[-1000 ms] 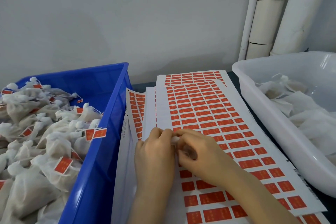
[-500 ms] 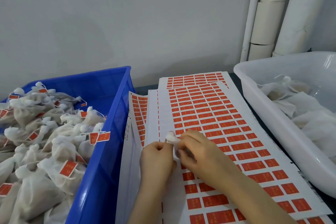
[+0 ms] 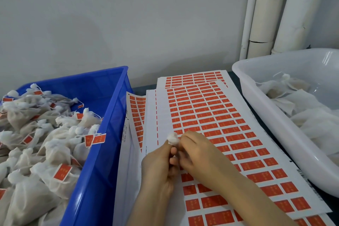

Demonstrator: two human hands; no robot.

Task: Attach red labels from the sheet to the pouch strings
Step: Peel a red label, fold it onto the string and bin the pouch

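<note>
Pouch [image 3: 173,138], centre of frame, with its gathered white top showing above my fingers. My left hand [image 3: 159,165] curls round its body from below to steady the neck. My right hand [image 3: 198,152] pinches at that neck; whether string or label lies between its fingertips is hidden. Both hands work over the label sheet [image 3: 211,115], so labels are within reach. Tagged pouches [image 3: 45,134] fill the blue bin [image 3: 102,152], lower left; the white tub [image 3: 266,112], right, holds untagged ones.
</note>
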